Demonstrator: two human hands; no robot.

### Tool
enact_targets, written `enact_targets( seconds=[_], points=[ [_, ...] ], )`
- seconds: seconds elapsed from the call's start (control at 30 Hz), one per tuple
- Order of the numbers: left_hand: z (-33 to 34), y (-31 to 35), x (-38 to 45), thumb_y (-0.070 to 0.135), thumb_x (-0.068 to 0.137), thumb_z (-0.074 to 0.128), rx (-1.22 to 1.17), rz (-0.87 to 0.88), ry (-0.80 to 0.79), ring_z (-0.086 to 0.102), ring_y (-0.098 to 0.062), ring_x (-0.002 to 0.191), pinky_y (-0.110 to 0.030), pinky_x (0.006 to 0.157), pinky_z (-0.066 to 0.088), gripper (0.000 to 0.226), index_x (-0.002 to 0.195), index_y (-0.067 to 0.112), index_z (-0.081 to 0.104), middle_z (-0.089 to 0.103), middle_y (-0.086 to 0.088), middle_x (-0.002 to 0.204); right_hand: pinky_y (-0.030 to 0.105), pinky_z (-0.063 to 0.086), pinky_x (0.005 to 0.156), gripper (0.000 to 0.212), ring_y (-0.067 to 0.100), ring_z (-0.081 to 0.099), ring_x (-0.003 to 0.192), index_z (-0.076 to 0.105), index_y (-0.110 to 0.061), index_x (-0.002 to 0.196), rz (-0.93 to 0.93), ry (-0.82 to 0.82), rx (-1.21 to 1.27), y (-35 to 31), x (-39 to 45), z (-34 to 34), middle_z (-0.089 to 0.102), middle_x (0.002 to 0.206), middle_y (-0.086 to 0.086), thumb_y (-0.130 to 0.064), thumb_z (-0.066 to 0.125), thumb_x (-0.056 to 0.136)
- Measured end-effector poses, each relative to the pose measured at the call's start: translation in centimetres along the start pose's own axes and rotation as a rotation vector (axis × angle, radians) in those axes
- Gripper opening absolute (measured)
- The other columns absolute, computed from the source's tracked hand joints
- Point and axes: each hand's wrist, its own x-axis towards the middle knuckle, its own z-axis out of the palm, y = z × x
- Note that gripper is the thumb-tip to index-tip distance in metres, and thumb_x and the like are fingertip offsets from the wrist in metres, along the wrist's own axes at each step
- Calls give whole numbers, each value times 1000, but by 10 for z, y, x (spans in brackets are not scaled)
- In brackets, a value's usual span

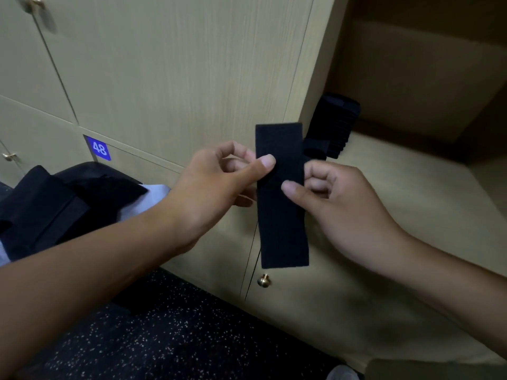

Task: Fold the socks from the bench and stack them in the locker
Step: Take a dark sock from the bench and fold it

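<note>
- Pale wood-grain locker doors (170, 78) fill the upper left and centre of the frame; an open locker (411, 165) takes the right side, and dark speckled flooring (164, 338) runs along the bottom.
- You are holding one black sock (281, 198) upright at mid-frame, flat and straight like a strip; it hangs in the air in front of the locker's left edge, touching no surface.
- Your left hand (216, 187) pinches the sock's left edge between thumb and curled fingers; your right hand (343, 207) pinches the right edge a little lower, thumb on the front, the other fingers curled in behind.
- Already done, by the look of it: a stack of folded socks (338, 124) stands just inside the locker, above and right of the sock in your hands; a smaller dark piece lies at the foot of it, too dim to make out.
- Still in hand: this sock looks flattened but whether it is folded yet is hard to tell; it has still to go onto the stack.
- Left to do: a heap of dark socks (63, 204) lies at the left edge of the frame on a pale surface, presumably the bench (156, 192); how many are in it cannot be counted, so you look to be somewhere midway.
- Further out: a blue tag reading 48 (98, 148) sits on a lower door at left; a brass knob (264, 280) shows below the sock.
</note>
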Motion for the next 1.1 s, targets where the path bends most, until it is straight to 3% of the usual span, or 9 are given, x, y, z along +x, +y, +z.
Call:
enact_targets(
  seconds=[0.2,0.3,0.37,0.47,0.53,0.7,0.77,0.93,1.1],
  points=[
    [-1,0,-2,31,92,67,92,-39,-33,72,-18,72,-34,75,59,34,109,2,62,78,-3,93,31,45,64,33,21,54,67,51,3,75,-1,300,134,9,23,-43,56,67,27,-16,62,99],
    [-1,-3,-3,29,93,66,147,-45,-53,72,-16,70,-31,71,60,31,108,3,62,78,0,90,25,47,63,37,8,58,65,51,-14,66,110,353,175,21,35,-60,65,66,-3,-16,58,102],
    [-1,-3,-4,29,93,66,172,-43,-64,72,-15,70,-27,68,59,28,107,5,63,78,1,88,27,47,66,36,9,57,65,52,-15,66,212,374,201,34,44,-66,65,73,-2,-16,58,102],
    [-1,-4,-3,27,94,66,212,-32,-72,73,-17,72,-31,71,60,20,103,8,64,77,0,88,24,47,67,13,10,53,66,69,-7,97,347,356,278,49,58,-68,66,86,4,-17,62,100],
    [0,-4,-3,24,95,65,235,-23,-79,74,-19,74,-35,74,60,14,100,11,65,77,0,88,20,49,62,13,9,52,64,66,-6,107,404,343,330,55,69,-66,66,86,3,-15,64,99],
    [-1,-6,-4,18,97,64,266,1,-91,74,-22,76,-35,73,59,5,96,13,65,77,-3,88,17,48,52,12,6,54,53,57,-14,91,489,297,341,58,90,-58,64,70,-3,-11,67,97],
    [-2,-7,-5,17,97,64,267,3,-92,74,-23,75,-34,72,59,5,94,13,65,77,-3,88,16,47,52,33,3,54,48,47,-18,71,522,247,310,59,95,-55,58,53,-9,-8,63,99],
    [-7,-10,-6,17,96,65,269,-1,-95,74,-23,75,-35,72,58,6,96,11,66,77,-3,87,14,49,51,42,6,58,67,41,-18,65,555,252,262,66,101,-52,54,70,-2,0,62,97],
    [-11,-11,-6,16,97,64,268,0,-89,74,-26,76,-35,72,58,6,97,10,65,77,-4,86,16,52,55,23,13,65,81,55,-13,81,508,352,232,72,106,-51,63,89,5,0,73,89]
  ],
)
